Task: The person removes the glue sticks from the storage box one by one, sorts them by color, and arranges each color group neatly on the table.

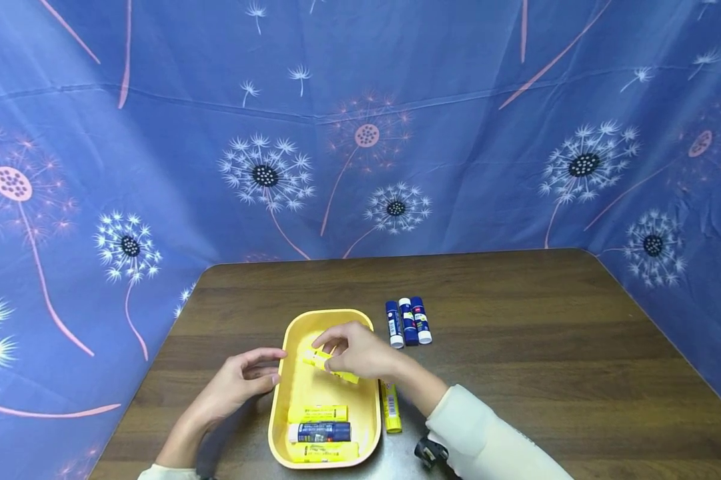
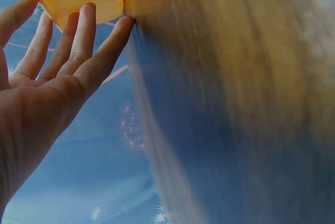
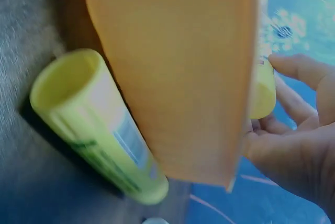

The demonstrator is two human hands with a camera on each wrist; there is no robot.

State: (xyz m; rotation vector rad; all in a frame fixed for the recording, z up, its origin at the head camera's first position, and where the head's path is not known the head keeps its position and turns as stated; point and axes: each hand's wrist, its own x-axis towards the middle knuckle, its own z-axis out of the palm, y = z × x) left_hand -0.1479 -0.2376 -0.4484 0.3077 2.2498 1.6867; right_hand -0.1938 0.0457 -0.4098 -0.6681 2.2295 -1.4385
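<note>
My right hand (image 1: 363, 352) pinches a yellow glue stick (image 1: 318, 358) over the far half of a yellow tray (image 1: 303, 392). One end of that glue stick (image 3: 266, 93) shows past the tray wall in the right wrist view. At the tray's left rim, my left hand (image 1: 231, 388) has its fingers spread, fingertips against the outer wall. In the tray's near end lie two yellow glue sticks (image 1: 318, 413) with a blue glue stick (image 1: 321, 432) between them, all crosswise. Another yellow glue stick (image 1: 391, 408) lies on the table along the tray's right side, partly under my right forearm.
Three blue-and-white glue sticks (image 1: 409, 321) lie side by side on the brown wooden table (image 1: 516, 347), beyond the tray's far right corner. Behind the table hangs a blue cloth (image 1: 348, 120) with dandelion prints. A small black device (image 1: 430, 452) sits at my right wrist.
</note>
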